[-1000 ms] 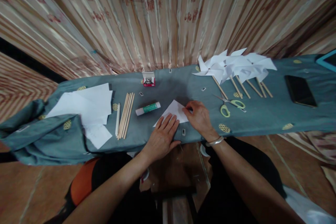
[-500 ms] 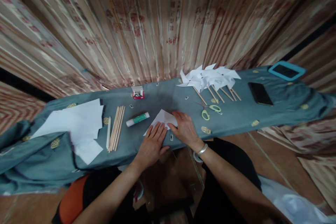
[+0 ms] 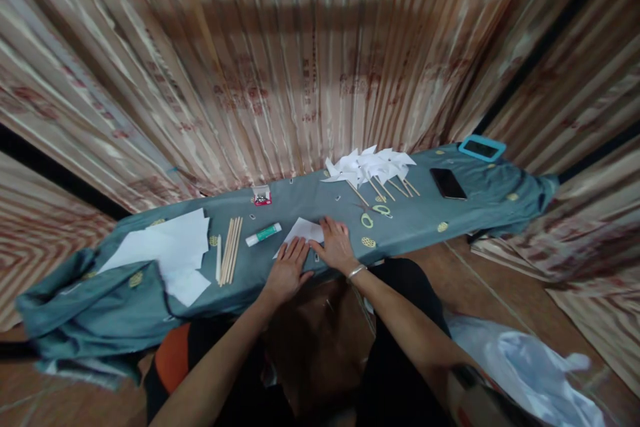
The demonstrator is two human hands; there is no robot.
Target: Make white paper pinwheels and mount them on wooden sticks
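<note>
Resting palm down, the left hand (image 3: 286, 273) kept its grip wide, fingertips on the lower left part of a small white paper (image 3: 304, 229). The right hand (image 3: 336, 248), a silver bracelet (image 3: 357, 271) at its wrist, touched the paper's right edge with bent fingers; whether its grip pinched the sheet, I could not tell. The paper lay near the front edge of the cloth-covered tabletop (image 3: 313, 197). Just left of it lay a glue stick (image 3: 264, 234), then a row of wooden sticks (image 3: 231, 251) beside a white rod (image 3: 219, 259), and farther left a spread of white sheets (image 3: 170, 240). Behind the glue stick stood an open red-and-white box (image 3: 261, 196) of small metal pieces. To the right were green-handled scissors (image 3: 375, 215), white pinwheels (image 3: 369, 164) bunched behind them, a dark phone (image 3: 448, 184), and a blue-framed device (image 3: 482, 148) at the far corner. A patterned curtain (image 3: 280, 80) hung behind everything.
</note>
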